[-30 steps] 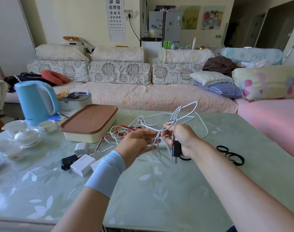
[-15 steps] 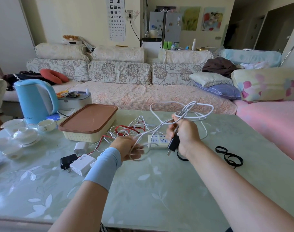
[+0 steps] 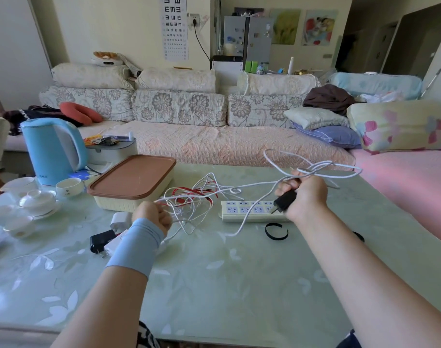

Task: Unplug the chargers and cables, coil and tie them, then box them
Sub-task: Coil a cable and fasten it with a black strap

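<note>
Green table (image 3: 214, 285) | lidded box (image 3: 131, 187) (contents hidden) | your left hand (image 3: 151, 217) grips white cable (image 3: 259, 183) | your right hand (image 3: 302, 197) grips black charger (image 3: 284, 200) plus cable | hands apart

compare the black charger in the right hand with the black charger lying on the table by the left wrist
The held charger is gripped by the right hand just above the power strip; the table charger lies untouched on the table. The held charger's prongs point down toward the strip; the table charger's point toward the near table edge. Both are black and unplugged.
</note>
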Motion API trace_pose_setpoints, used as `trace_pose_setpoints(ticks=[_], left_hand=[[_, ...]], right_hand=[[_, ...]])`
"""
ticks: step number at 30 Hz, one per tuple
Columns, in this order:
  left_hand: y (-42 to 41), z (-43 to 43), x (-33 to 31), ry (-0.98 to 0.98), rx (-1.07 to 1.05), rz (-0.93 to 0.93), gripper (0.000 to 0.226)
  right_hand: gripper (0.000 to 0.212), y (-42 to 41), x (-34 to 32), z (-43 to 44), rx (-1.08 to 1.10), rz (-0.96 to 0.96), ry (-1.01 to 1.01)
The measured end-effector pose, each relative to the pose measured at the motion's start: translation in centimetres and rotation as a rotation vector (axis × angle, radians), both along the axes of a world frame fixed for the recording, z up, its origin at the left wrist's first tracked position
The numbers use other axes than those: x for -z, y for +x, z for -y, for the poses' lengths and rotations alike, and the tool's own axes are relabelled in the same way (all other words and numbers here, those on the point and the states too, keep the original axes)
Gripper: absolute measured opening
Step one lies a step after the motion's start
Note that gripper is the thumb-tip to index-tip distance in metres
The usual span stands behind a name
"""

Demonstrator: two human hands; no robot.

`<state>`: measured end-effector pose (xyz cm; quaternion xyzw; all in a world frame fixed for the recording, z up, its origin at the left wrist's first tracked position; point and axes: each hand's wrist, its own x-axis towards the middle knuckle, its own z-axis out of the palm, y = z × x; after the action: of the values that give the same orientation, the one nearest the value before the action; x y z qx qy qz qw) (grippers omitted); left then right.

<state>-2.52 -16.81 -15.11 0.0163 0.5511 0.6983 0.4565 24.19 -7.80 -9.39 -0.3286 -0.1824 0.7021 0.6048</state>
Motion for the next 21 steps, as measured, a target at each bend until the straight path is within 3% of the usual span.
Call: trace_pose_setpoints(ticks=[1,2,4,6,9,10,11,13,15,19,21], left_hand=[[-0.6,0.0,0.2,-0.145,0.007,-0.171,0.035],[-0.4,0.4,-0.1,-0.33,0.103,-0.481,0.033],[0.2,0.9,-0.6,-0.576,0.401,-0.9,0.025],[2.3,1.6,-1.1,-0.677,0.63,-1.01,0.034],[4.3,1.3,-1.0,-0.632,0.652,-1.185,0.033],[5.1,1.2,-1.2,-0.547,0.574,-1.187,0.034],[5.9,0.9,-1.6,-0.35,0.472,-1.064,0.037],[7.4,0.7,-2.4,0.099,0.394,-0.611,0.038],[8.5,0.8,-2.8,0.318,0.47,-0.287,0.03],[9.4,0.8,-1.7,0.341,0.722,-0.426,0.061],[9.9,0.8,-1.2,0.374,0.767,-0.302,0.056]], right_hand=[[0.024,0.4,0.0,-0.4,0.02,-0.013,-0.015],[0.025,0.7,-0.1,-0.6,0.02,-0.004,-0.023],[0.028,0.7,0.0,-0.5,-0.048,0.093,-0.008],[0.028,-0.1,0.2,0.0,-0.145,0.242,0.047],[0.027,-1.6,0.4,0.9,-0.252,0.432,0.124],[0.027,-2.0,0.5,1.1,-0.278,0.463,0.132],[0.027,-2.3,0.5,1.3,-0.304,0.482,0.133],[0.026,-2.7,0.6,1.7,-0.354,0.513,0.139],[0.027,-2.8,0.7,2.0,-0.393,0.58,0.168],[0.033,-2.7,0.4,2.5,-0.43,0.552,0.188],[0.034,-2.7,0.1,2.6,-0.436,0.508,0.2]])
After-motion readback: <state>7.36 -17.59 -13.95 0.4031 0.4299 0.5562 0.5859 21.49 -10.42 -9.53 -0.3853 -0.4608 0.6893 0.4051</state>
